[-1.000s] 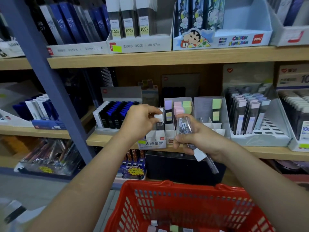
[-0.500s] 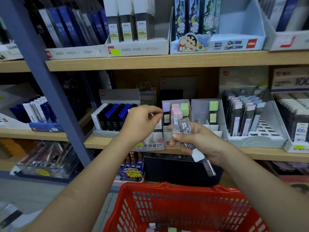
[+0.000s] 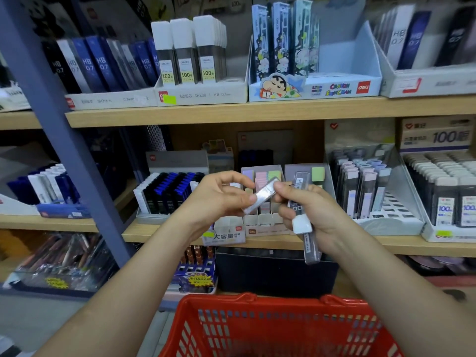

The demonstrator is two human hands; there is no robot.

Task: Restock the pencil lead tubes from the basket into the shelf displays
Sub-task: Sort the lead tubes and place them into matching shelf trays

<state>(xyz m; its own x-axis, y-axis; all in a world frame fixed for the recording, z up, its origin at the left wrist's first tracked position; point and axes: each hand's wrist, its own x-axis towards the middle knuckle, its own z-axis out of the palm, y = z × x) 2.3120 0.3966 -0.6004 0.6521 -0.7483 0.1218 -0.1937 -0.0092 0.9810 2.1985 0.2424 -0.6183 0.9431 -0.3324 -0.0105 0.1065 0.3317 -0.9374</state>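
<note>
- Back from wooden shelf [image 3: 159, 231]: left hand [image 3: 219, 199], fingers pinching clear rectangular lead tube [image 3: 261, 198] slanting up-right, mid-frame.
- Right hand [image 3: 318, 215] fingers clutch spare clear tubes [image 3: 302, 224]; white card display box [image 3: 268, 229] just behind.

Glossy clear plastic lead tubes [image 3: 261, 198], red perforated plastic basket [image 3: 280, 328], pale matt wood shelf [image 3: 257, 109], cardboard display boxes [image 3: 342, 86]

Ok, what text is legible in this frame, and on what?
"HB 07": blue tubes.
"100": yellow labels on grey tubes.
"SH208 HB 0.7mm": white tray.
"CRAYON SHINCHAN", "deli": cartoon box.
"100": cardboard box.
"大容量": small box.
Print on held tubes: too blurred.
</note>
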